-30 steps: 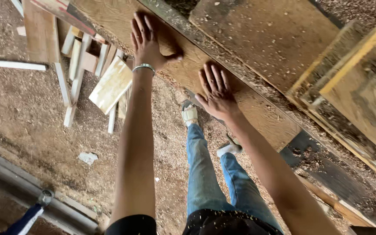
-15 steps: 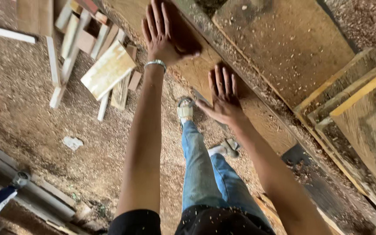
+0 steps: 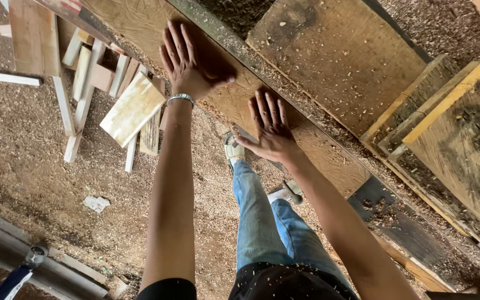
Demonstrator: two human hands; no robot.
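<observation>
The plywood board (image 3: pixel 234 97) lies flat along the near edge of the bench (image 3: pixel 418 233), running diagonally from upper left to lower right and dusted with sawdust. Both hands rest palm-down on it with fingers spread wide, gripping nothing: the left hand (image 3: pixel 191 61) farther along toward the board's upper-left end, the right hand (image 3: pixel 273 130) nearer the body. In judgement, the step in hand is pressing or sliding the board along the bench edge; the next move calls for even pressure from both palms. A second panel (image 3: pixel 340 61) lies beyond. Offcuts (image 3: pixel 131 108) are scattered on the sawdust-covered floor (image 3: pixel 29 166) below.
</observation>
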